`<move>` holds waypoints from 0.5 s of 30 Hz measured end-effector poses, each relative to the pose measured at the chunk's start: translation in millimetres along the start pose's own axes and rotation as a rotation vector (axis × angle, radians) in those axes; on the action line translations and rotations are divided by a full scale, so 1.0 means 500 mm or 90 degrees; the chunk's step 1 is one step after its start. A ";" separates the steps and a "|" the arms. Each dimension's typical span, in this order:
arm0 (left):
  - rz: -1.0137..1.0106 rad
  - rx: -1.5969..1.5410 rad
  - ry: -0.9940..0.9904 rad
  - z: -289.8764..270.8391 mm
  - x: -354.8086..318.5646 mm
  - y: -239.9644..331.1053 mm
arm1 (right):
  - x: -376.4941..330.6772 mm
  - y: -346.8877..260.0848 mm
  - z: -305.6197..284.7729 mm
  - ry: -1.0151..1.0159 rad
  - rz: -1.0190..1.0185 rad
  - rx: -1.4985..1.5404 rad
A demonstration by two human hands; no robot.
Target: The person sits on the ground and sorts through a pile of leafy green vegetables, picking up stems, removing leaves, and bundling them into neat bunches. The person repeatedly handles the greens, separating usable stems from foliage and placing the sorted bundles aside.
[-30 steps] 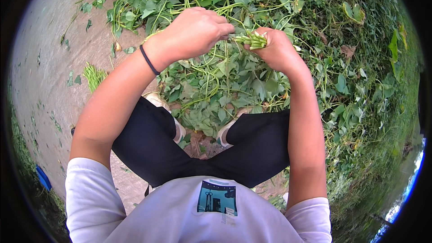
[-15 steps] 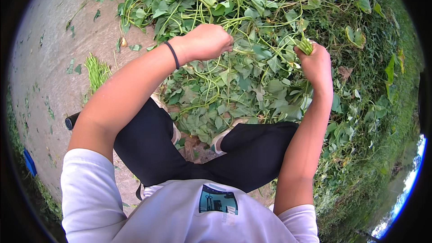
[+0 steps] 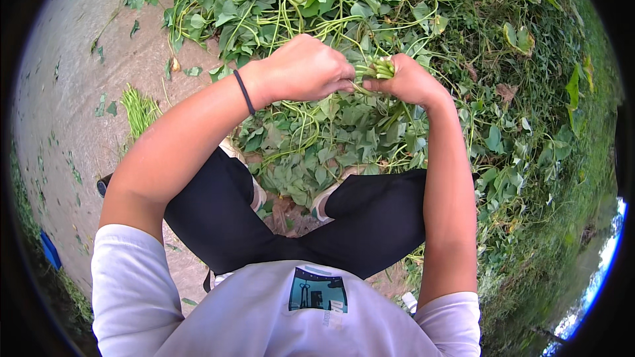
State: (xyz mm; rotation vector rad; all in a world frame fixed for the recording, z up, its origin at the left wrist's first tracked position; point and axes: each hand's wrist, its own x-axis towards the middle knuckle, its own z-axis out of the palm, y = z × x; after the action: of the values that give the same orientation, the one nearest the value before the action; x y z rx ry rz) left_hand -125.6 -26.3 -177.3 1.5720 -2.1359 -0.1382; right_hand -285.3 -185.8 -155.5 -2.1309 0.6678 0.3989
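Observation:
My right hand [image 3: 411, 81] is closed around a bundle of cut green vine stems [image 3: 378, 68], their pale ends poking out toward the left. Close beside them, my left hand [image 3: 307, 69] is bent into a pinch, its fingertips on a thin green stem by the bundle. Its wrist wears a black band [image 3: 243, 91]. Beneath both hands spreads a large heap of leafy vines [image 3: 317, 135] with broad green leaves and long stems.
A separate bunch of green stems [image 3: 140, 111] lies on the bare ground [image 3: 73, 106] at the left, among scattered leaves. My black-trousered knees [image 3: 211, 205] flank the heap's near edge. Grass [image 3: 562, 178] runs along the right, and a blue object [image 3: 49, 250] lies far left.
My right hand has brought the stem bundle leftward until it meets my left hand. The left hand has moved slightly right.

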 end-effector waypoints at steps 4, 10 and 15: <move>-0.127 0.037 0.061 0.053 0.018 -0.008 | 0.000 -0.034 0.022 0.180 -0.017 -0.176; -0.225 0.067 0.044 0.076 0.045 -0.013 | -0.011 -0.085 0.058 0.323 0.072 -0.359; -0.232 0.075 -0.006 0.089 0.058 -0.015 | -0.007 -0.065 0.060 0.291 0.100 -0.229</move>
State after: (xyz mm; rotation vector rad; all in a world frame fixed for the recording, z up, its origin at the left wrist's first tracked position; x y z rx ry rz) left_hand -145.0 -64.2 -209.6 2.0216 -1.8731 -0.1407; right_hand -270.5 -144.2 -150.8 -2.5504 1.0950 0.1154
